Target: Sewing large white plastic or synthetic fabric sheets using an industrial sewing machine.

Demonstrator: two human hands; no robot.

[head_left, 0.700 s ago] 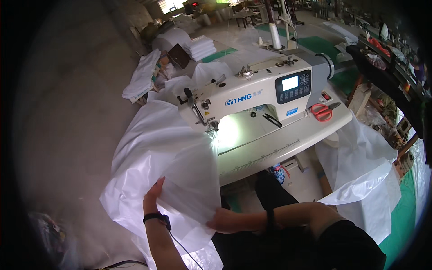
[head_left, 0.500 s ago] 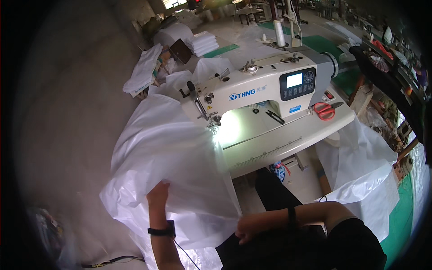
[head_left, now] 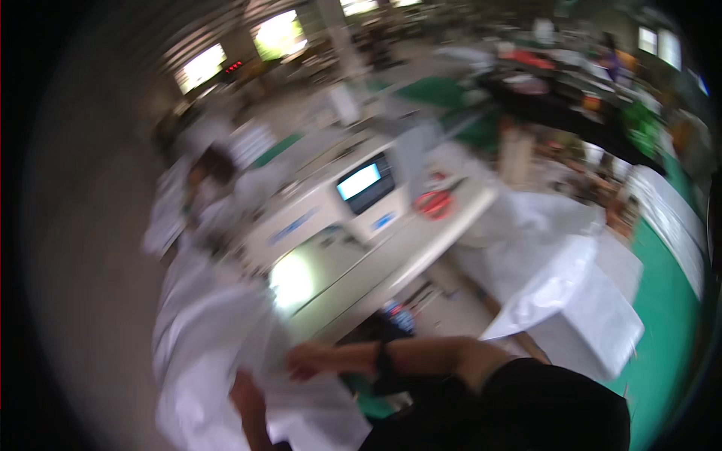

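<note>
A big white sheet [head_left: 199, 342] of thin, slightly shiny material hangs in folds from the left end of a white sewing machine [head_left: 297, 225]. My left hand [head_left: 248, 396] is on the sheet, its fingers curled into the folds. Close by on the right, my right hand [head_left: 307, 361] is closed at the sheet's upper right part, just below the machine's bed. Motion blurs both hands, so the exact grip is hard to make out. A bright lamp spot lights the bed beside the needle area, which is smeared.
Red-handled scissors [head_left: 434, 203] lie on the right end of the machine bed [head_left: 391, 274]. More white sheeting [head_left: 560, 282] drapes at the right, over a green floor covering [head_left: 654, 289]. Stacked white material [head_left: 252, 141] stands behind the machine.
The view has swung to the right, so the machine sits further left and is blurred. My right hand has moved up from the sheet's lower corner, closer to my left hand.
</note>
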